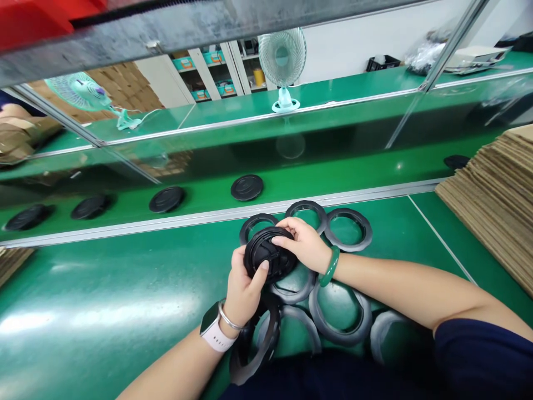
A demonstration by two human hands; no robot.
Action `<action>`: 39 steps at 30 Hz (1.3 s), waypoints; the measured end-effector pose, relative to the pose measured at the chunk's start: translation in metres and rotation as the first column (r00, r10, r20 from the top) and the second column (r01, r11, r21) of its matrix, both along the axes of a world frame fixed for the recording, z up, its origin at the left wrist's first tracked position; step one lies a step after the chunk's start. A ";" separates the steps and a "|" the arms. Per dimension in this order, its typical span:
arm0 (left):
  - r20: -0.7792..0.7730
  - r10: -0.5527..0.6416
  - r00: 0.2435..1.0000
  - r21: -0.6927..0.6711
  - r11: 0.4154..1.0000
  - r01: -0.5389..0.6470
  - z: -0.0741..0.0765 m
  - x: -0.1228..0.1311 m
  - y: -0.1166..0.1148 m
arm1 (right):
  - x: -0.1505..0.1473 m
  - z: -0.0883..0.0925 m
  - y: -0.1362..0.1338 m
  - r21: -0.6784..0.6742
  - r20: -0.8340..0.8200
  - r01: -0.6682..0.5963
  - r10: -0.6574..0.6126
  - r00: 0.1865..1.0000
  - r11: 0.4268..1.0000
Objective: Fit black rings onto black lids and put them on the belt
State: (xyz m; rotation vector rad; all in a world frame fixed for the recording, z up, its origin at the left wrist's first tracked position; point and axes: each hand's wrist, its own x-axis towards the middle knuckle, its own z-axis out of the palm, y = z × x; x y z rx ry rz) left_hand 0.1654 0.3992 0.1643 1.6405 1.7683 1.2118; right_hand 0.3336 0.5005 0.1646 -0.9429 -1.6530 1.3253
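Note:
Both hands hold one black round disc (267, 259) above the green table (104, 300). My left hand (244, 286) grips it from below, thumb pressed on its face. From the right, my right hand (303, 242) pinches the disc's upper rim. Several black rings (348, 229) lie flat on the table around and under the hands. One more ring (256, 347) hangs below my left wrist, near a watch and a bangle. A green bangle sits on the right wrist.
Several finished black discs (247, 187) lie in a row on the conveyor belt (333, 172) beyond a metal rail. A stack of cardboard sheets (495, 194) fills the right edge. Two small fans (283, 61) stand on the far shelf. More cardboard lies at the left.

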 end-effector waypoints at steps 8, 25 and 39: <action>-0.054 -0.004 0.999 0.026 1.000 0.005 -0.002 -0.001 0.000 | 0.003 0.006 0.005 -0.056 -0.011 -0.042 0.042 0.999 0.998; -0.097 -0.015 0.995 -0.003 1.000 0.015 -0.001 -0.001 0.001 | 0.001 0.009 0.006 -0.077 0.070 -0.029 0.034 0.997 0.997; -0.053 -0.007 0.999 -0.021 1.000 0.006 0.003 -0.003 0.003 | 0.010 0.020 0.004 0.073 0.183 -0.117 0.102 0.978 0.990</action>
